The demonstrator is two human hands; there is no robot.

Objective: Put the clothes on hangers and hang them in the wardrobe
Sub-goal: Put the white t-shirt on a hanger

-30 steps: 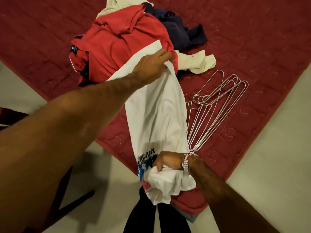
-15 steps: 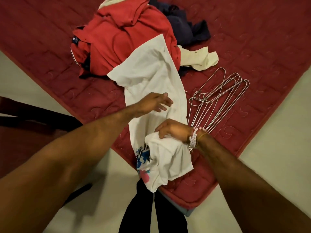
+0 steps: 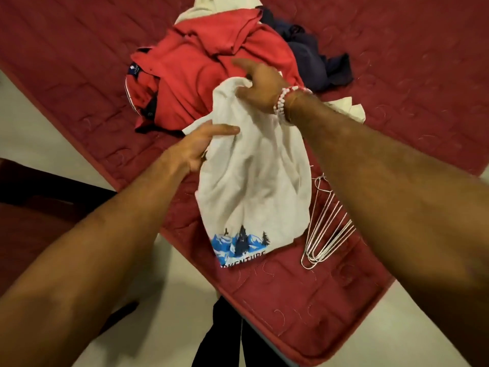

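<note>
A: While the bed (image 3: 397, 75) fills most of the view, what lies on it?

B: A heap of clothes sits at the far end, a red shirt (image 3: 201, 75) on top with dark pieces behind. Nearer the corner hangs the white tee (image 3: 254, 186), lifted clear of the heap, its mountain print at the bottom. Just right of it lie the wire hangers (image 3: 325, 229), stacked, partly under the right forearm.

A: What has changed in the last second?

B: The tee lay stretched flat along the bed with one hand at each end. Now it is gathered and raised, and the hands have swapped work: the right one moved up from the printed end to the top.

A: How do the hands stand?

B: The right hand (image 3: 260, 84) is closed on a bunch of cloth at the top of the tee, index finger sticking out. The left hand (image 3: 201, 147) is spread open, fingers flat against the tee's left edge, gripping nothing I can see.

A: And for the task?

B: I judge the tee is the first garment picked, and is being turned to find its neck. No hanger is taken yet, none of the clothes is hung, and no wardrobe shows. Next likely comes a reach to the hangers beside it.
</note>
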